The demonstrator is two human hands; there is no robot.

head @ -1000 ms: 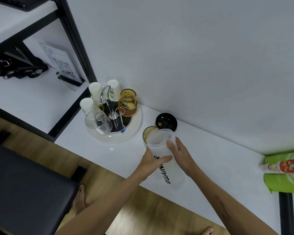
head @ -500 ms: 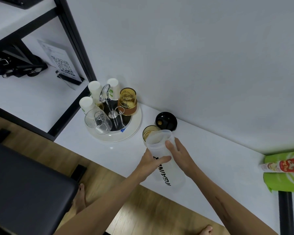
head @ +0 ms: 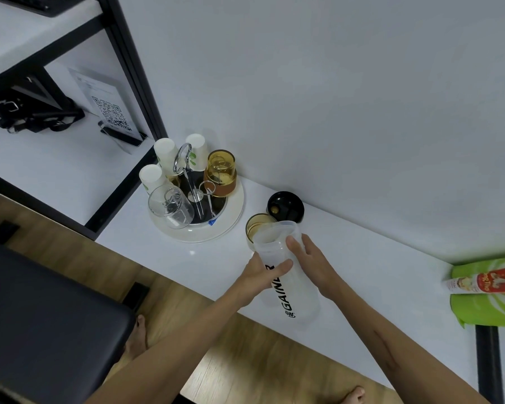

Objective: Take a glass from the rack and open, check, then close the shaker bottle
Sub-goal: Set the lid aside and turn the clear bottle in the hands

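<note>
The translucent shaker bottle (head: 286,290) with black lettering stands lidless on the white counter, its mouth open at the top. My left hand (head: 260,277) grips its left side and my right hand (head: 312,263) wraps its right side just below the rim. Its black lid (head: 285,209) lies on the counter behind, near the wall. An amber glass (head: 255,225) stands upright just behind the bottle, partly hidden by it. The round white cup rack (head: 231,220) to the left carries an inverted amber glass (head: 219,173), a clear glass (head: 171,208) and white paper cups (head: 164,153).
A black-framed shelf (head: 123,62) stands left with a QR-code sign (head: 108,112) and a black bag (head: 32,115). A green packet (head: 490,304) with a red-and-white tube (head: 481,282) lies at the right. A dark seat (head: 41,322) sits below left, over wooden floor.
The bottle has tilted slightly, its top leaning more toward the wall. Both hands keep their grip in the same place.
</note>
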